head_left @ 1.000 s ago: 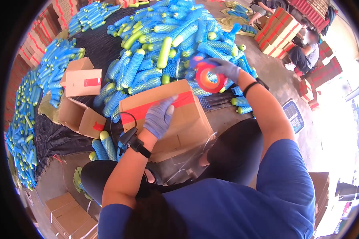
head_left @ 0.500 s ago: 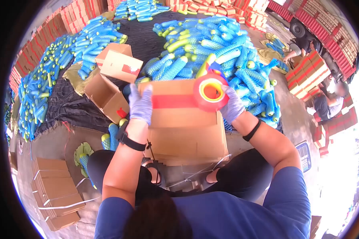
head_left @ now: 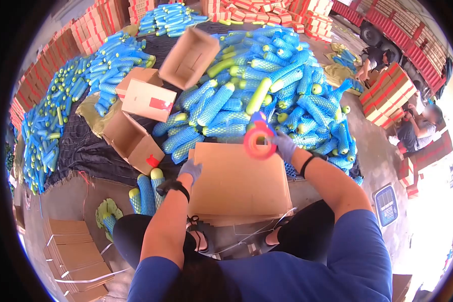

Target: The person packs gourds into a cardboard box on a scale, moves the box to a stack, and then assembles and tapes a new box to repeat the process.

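My right hand (head_left: 286, 146), gloved, grips a tape dispenser with a roll of red tape (head_left: 259, 141) above the far right of a stack of flat cardboard sheets (head_left: 236, 181). My left hand (head_left: 191, 171), also gloved, is at the stack's left edge; its fingers are apart and nothing is in them. Beyond it, an open cardboard box (head_left: 189, 58) is tilted with its hollow side towards me, apart from both hands. Two more boxes, one pale with a red mark (head_left: 148, 98) and one open on its side (head_left: 133, 140), lie to the left.
Long green gourds in blue foam nets form a big pile (head_left: 267, 75) ahead and another (head_left: 80, 75) at left on dark cloth. Tied flat cartons (head_left: 80, 251) lie lower left. Stacked boxes (head_left: 387, 95), two people and a red truck (head_left: 407, 40) are at right.
The taped box has left my hands and is now far ahead to the left. Both hands have come down; the right still has the tape dispenser. The stack's top is uncovered.
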`<state>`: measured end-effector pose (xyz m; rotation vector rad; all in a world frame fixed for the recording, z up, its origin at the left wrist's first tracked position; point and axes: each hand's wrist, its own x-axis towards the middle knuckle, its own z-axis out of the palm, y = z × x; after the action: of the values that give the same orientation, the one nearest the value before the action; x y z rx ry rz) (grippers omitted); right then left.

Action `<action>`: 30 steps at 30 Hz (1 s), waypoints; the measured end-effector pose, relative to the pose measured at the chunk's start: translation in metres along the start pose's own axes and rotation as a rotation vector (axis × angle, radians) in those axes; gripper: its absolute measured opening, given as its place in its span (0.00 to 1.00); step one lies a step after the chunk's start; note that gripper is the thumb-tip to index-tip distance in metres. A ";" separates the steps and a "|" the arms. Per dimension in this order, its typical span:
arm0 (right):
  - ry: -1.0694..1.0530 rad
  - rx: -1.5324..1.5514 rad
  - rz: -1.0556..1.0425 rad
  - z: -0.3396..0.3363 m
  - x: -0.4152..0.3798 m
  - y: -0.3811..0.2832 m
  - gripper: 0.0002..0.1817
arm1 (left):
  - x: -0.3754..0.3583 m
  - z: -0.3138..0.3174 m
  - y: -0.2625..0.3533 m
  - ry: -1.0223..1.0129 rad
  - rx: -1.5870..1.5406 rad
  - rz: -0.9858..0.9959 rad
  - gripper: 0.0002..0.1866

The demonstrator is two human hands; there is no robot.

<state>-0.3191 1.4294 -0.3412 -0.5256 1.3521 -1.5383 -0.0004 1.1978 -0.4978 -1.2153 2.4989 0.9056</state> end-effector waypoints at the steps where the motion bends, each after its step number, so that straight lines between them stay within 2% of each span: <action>1: 0.025 0.018 0.012 -0.016 -0.010 0.024 0.26 | 0.003 0.021 -0.010 -0.096 0.366 0.127 0.22; 2: 0.075 -0.195 0.109 -0.048 -0.004 0.053 0.26 | 0.006 0.041 -0.019 -0.145 0.716 0.289 0.24; 3: 0.124 -0.404 0.209 -0.074 -0.002 0.079 0.27 | 0.016 0.062 -0.031 -0.207 0.989 0.368 0.25; 4: 0.127 -0.389 0.209 -0.082 -0.010 0.091 0.27 | 0.026 0.084 -0.042 -0.255 1.250 0.473 0.26; 5: 0.156 -0.512 0.270 -0.087 -0.016 0.101 0.28 | 0.014 0.074 -0.031 -0.281 1.168 0.411 0.27; 6: 0.182 -0.638 0.333 -0.095 -0.018 0.106 0.28 | 0.006 0.062 -0.017 -0.272 0.734 0.090 0.28; 7: 0.182 -0.627 0.336 -0.107 -0.017 0.112 0.28 | -0.011 0.046 0.006 -0.147 0.250 -0.234 0.29; 8: 0.183 -0.613 0.356 -0.124 -0.015 0.123 0.28 | -0.022 0.032 0.027 -0.028 0.021 -0.442 0.30; 9: 0.186 -0.602 0.375 -0.139 -0.013 0.134 0.28 | -0.027 0.024 0.039 0.044 -0.085 -0.544 0.31; 13: 0.086 -0.459 0.491 -0.169 -0.011 0.156 0.27 | 0.069 0.089 -0.062 -0.212 -0.005 -0.439 0.32; 15: 0.333 -0.397 0.616 -0.144 -0.020 0.143 0.26 | 0.043 0.064 -0.023 -0.093 -0.035 -0.575 0.28; 18: 0.231 -0.557 0.500 -0.139 -0.009 0.153 0.24 | 0.008 0.045 0.022 0.193 -0.151 -0.779 0.22; 22: 0.288 -0.630 0.478 -0.124 -0.020 0.134 0.24 | 0.017 0.045 0.007 0.087 -0.197 -0.764 0.26; 23: 0.233 -0.634 0.467 -0.132 -0.015 0.137 0.23 | 0.014 0.029 0.013 -0.089 0.453 -0.393 0.21; 24: 0.175 -0.637 0.459 -0.140 -0.011 0.141 0.24 | 0.016 0.027 0.008 -0.205 0.893 -0.139 0.16; 25: 0.226 -0.669 0.384 -0.133 -0.027 0.115 0.24 | 0.021 0.026 0.000 -0.207 1.346 0.151 0.11; 26: 0.195 -0.626 0.341 -0.129 -0.034 0.089 0.25 | 0.025 0.020 -0.010 -0.126 1.423 0.292 0.09; 27: 0.159 -0.773 0.335 -0.113 -0.048 0.046 0.27 | 0.029 0.014 -0.020 -0.028 1.500 0.427 0.07; 28: 0.065 -1.033 0.258 -0.095 -0.062 -0.002 0.29 | 0.032 0.008 -0.027 0.090 1.150 0.443 0.08; 29: -0.039 -1.364 0.083 -0.109 -0.057 -0.016 0.30 | 0.034 0.002 -0.034 0.184 0.787 0.506 0.09; 30: -0.088 -1.558 0.071 -0.096 -0.066 -0.049 0.28 | 0.027 -0.010 -0.029 0.166 0.300 0.374 0.11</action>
<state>-0.3884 1.5288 -0.3052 -1.3862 2.2667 -0.0944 0.0060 1.1612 -0.5147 -0.7715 2.9220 0.4856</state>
